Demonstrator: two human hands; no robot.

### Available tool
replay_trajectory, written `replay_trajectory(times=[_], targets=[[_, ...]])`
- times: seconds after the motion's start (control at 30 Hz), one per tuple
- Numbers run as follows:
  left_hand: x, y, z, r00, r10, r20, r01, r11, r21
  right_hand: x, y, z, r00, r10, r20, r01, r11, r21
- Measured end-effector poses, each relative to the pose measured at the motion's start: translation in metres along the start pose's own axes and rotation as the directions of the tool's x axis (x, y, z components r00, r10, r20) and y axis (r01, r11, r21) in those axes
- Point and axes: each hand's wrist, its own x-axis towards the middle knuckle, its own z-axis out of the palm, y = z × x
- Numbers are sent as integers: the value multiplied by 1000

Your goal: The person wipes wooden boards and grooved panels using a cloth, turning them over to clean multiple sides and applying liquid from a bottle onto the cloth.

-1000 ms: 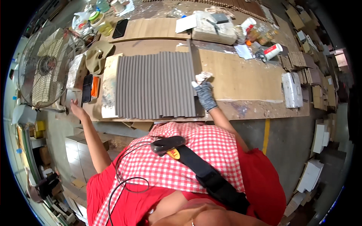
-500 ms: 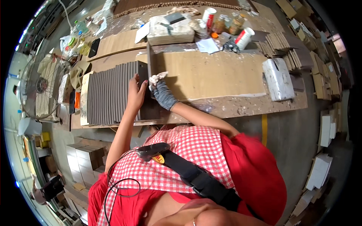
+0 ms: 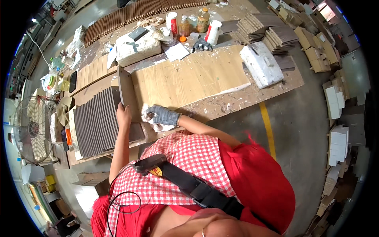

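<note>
Head view: I see my left hand [image 3: 123, 113] closed on the near end of a thin dark strip [image 3: 126, 93] of board that stands on its long edge, upright, at the seam between the ribbed grey panel [image 3: 94, 120] and the pale wood-grain board [image 3: 189, 79]. Held by its end like this, the strip stays vertical with one broad face turned to the right, which I judge is why the hand pinches it there and not flat.

My right hand [image 3: 164, 115], in a grey knit glove, is wrapped around a crumpled white rag [image 3: 152, 117] and rests just beside the foot of the strip, the rag close against or touching its exposed face; I cannot tell which. The grip looks snug, fingers curled about the cloth.

Both boards lie flat on the worktop [image 3: 241, 98], whose bare surface is flecked with white smears. Toward the far side stand two white cans [image 3: 172, 23], a pair of bottles [image 3: 193, 21] and a spare glove [image 3: 202, 44], kept out of the way but within reach. A white wrapped block [image 3: 261, 65] sits at the right end of the pale board. On the left, off the worktop, a floor fan [image 3: 32, 130] faces the bench. Stacks of dark slats [image 3: 264, 29] lie beyond.
</note>
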Motion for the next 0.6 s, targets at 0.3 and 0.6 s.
replay_trajectory(times=[0.3,0.6], targets=[[-52,77,-1,875,49,481,340,646,-684,-21,-62,-84,881,-241,-406,61,911,-408],[-73,131,52,813,80,576,506,392,-768,-46,-55,-113,850,-488,-197,219,669,-710]])
